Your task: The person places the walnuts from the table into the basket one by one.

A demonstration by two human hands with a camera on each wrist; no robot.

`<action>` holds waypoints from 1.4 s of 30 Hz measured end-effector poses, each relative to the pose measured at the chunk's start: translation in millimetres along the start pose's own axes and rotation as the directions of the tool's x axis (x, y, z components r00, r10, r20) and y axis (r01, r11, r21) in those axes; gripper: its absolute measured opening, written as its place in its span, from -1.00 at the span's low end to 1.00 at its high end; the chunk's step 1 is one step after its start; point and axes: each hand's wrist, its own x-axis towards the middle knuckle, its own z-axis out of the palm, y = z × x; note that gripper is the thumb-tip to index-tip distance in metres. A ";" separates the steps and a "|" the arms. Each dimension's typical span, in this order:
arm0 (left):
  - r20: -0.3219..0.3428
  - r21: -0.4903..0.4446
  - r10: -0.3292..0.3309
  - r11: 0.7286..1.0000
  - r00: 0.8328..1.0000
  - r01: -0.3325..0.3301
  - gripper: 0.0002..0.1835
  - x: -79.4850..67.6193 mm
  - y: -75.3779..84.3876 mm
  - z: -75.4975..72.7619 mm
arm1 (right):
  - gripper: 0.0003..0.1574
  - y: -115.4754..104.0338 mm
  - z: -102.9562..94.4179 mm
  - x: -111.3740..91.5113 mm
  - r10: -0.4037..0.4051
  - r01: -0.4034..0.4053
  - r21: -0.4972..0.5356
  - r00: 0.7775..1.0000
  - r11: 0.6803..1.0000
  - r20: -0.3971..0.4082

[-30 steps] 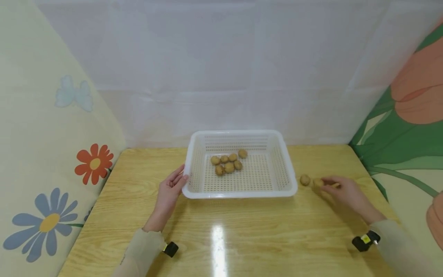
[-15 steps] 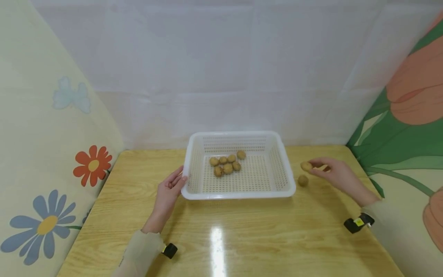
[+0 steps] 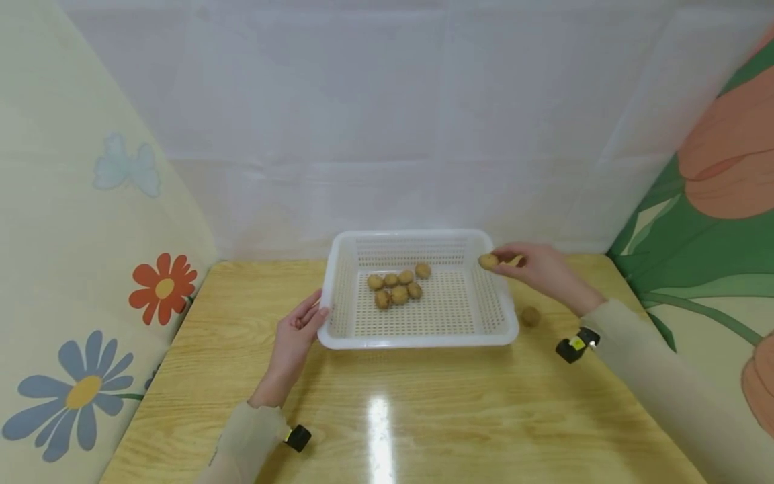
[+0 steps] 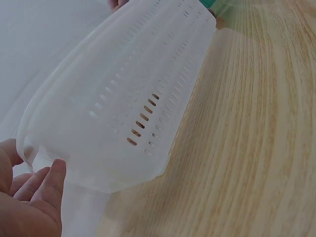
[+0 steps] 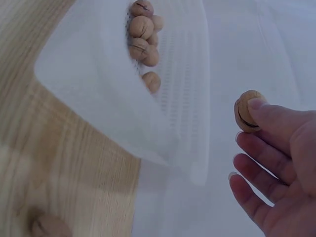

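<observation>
A white plastic basket (image 3: 417,341) with slotted walls stands on the table, several walnuts (image 3: 400,294) grouped on its floor left of the middle. My left hand (image 3: 296,333) grips the basket's left rim, thumb on top and fingers beneath it; the left wrist view shows these fingers against the outer wall. Between thumb and fingertips my right hand (image 3: 535,267) pinches one walnut (image 5: 248,111), which has a dark crack along its seam. In the head view that hand is at the basket's right rim, the held walnut just inside it. Another walnut (image 3: 531,316) lies on the table by the basket's right side.
The wooden table (image 3: 459,410) carries the basket near its far edge, with a white sheet (image 3: 387,134) hanging behind. Flower-painted panels (image 3: 719,269) flank it on both sides. A small black camera (image 3: 298,437) is strapped to each wrist.
My right hand has picked a walnut up off the table on the right and carried it left to the basket's right rim. My left hand has stayed on the basket.
</observation>
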 end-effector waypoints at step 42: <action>-0.010 0.006 0.012 1.000 1.000 -0.012 -0.44 -3.1 -1.8 -2.1 | -0.68 -35.8 112.7 105.1 0.094 -0.113 0.059 0.959 0.992 0.269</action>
